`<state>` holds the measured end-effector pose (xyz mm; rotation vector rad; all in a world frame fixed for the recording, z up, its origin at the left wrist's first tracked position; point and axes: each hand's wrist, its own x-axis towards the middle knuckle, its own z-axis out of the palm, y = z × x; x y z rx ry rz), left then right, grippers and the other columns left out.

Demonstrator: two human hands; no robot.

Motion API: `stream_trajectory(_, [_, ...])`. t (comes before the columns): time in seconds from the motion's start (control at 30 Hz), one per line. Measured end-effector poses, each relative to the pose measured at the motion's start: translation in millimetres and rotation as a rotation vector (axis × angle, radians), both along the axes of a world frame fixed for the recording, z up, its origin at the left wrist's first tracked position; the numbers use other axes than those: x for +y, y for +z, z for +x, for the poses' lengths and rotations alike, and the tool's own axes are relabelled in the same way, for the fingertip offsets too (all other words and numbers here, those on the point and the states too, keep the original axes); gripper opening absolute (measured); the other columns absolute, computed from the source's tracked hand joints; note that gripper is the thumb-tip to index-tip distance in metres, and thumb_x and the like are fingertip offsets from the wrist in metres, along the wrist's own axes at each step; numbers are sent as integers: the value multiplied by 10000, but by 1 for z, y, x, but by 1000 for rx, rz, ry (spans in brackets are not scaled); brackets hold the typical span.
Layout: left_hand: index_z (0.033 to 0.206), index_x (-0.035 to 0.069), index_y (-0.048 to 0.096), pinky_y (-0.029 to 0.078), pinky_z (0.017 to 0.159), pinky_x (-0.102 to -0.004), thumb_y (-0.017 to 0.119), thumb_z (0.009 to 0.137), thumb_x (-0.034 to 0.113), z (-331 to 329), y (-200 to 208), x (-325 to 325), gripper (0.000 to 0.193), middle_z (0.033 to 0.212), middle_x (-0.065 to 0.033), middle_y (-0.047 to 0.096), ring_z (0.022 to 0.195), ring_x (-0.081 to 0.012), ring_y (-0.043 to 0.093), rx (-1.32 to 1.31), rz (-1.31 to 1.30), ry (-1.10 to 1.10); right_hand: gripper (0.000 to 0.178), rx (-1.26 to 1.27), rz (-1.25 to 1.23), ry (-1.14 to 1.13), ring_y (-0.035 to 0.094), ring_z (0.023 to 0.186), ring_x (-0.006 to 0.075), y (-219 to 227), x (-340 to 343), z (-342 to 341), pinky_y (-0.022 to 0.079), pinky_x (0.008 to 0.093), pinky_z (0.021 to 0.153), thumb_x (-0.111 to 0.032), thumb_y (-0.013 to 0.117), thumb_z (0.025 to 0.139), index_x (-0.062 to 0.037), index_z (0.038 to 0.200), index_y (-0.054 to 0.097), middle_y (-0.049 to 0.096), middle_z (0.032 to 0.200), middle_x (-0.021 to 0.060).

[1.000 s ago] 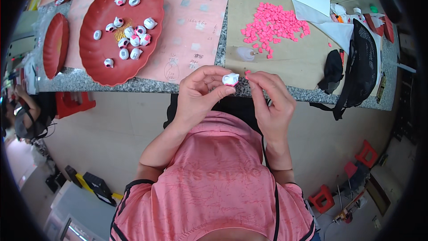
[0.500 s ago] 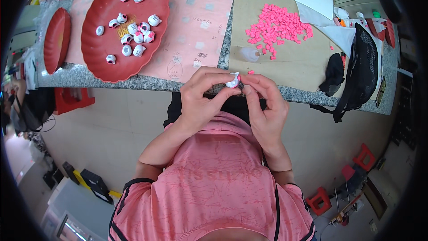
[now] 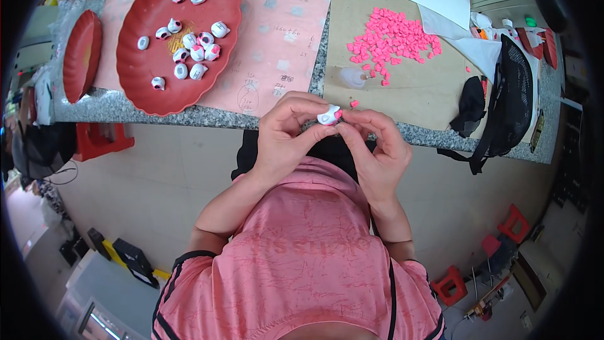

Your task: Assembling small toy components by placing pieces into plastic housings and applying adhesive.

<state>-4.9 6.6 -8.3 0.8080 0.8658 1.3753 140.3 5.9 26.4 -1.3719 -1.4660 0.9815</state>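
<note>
Holding: small white bead (image 3: 328, 115) is pinched between left hand (image 3: 286, 135) and right hand (image 3: 376, 148), frame centre.
Handling: judged light, hard, slippery; best gripped by its sides.

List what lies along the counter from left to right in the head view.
Small red dish → large red plate holding white pieces → pink paper sheet → pile of pink bits on brown cardboard → black mesh bag.
</note>
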Motion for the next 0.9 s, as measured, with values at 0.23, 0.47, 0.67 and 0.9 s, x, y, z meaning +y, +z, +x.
stream_trajectory(0.23, [932,22,630,512,756,-249,732,694,-37,-1,-6,-4,265,987,-119,577,901,-161,600,489,235,99,194,129,-34,-43,596,757,80,-11,2,-2,483,200,679,56,667,771,21,952,605,657,879,65])
stream_trajectory(0.47, [910,31,640,512,718,-243,744,681,-21,3,-2,-3,256,939,-114,601,856,-171,609,444,189,154,184,-8,97,-45,593,738,79,-11,1,-6,476,194,648,58,667,767,25,941,615,654,861,65])
stream_trajectory(0.67, [900,26,644,517,698,-252,735,688,-28,2,0,-3,237,938,-112,604,851,-171,611,561,239,168,158,-88,198,-47,598,677,118,-10,3,-10,473,228,570,68,652,759,20,906,615,641,821,90])
stream_trajectory(0.9, [964,-19,612,528,810,-298,658,728,-118,-6,-7,-1,260,1071,-139,555,902,-191,597,994,655,206,164,-18,169,-70,620,703,166,-3,-6,-24,482,261,567,64,636,764,26,921,605,644,838,114])
